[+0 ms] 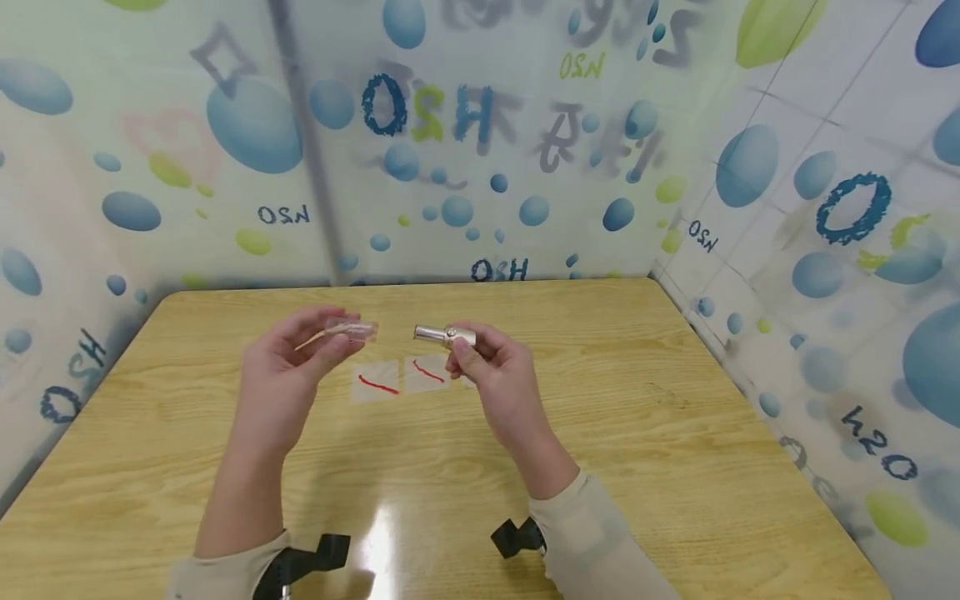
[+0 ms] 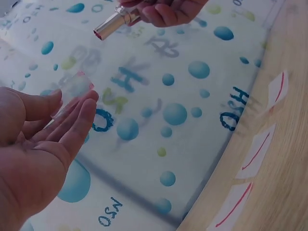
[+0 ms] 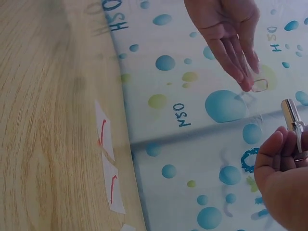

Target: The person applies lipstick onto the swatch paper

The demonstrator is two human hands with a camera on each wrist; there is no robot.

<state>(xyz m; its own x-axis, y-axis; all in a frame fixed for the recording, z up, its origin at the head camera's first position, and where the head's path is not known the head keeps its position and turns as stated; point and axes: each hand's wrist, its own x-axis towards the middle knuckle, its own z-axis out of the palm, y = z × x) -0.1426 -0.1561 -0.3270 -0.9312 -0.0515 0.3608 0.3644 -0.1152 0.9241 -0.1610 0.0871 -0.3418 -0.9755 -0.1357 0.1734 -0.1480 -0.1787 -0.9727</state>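
Above the table, my left hand (image 1: 281,371) pinches a clear, see-through lipstick cap (image 1: 352,328) between thumb and fingers. Facing it, my right hand (image 1: 510,387) grips a shiny metallic lipstick tube (image 1: 444,335) by its base, the narrower end pointing left. A gap separates cap and tube. In the left wrist view, the tip of the lipstick (image 2: 111,25) looks dark red, and a pinkish edge shows on the cap (image 2: 78,85). The right wrist view shows the cap's squarish end (image 3: 260,85) beyond the left fingertips.
White paper slips (image 1: 375,382) with red strokes lie in a row on the wooden table (image 1: 637,450), below and behind the hands; three show in the left wrist view. A wall covering (image 1: 465,175) with blue and green bubbles rises behind the table. Black straps circle both wrists.
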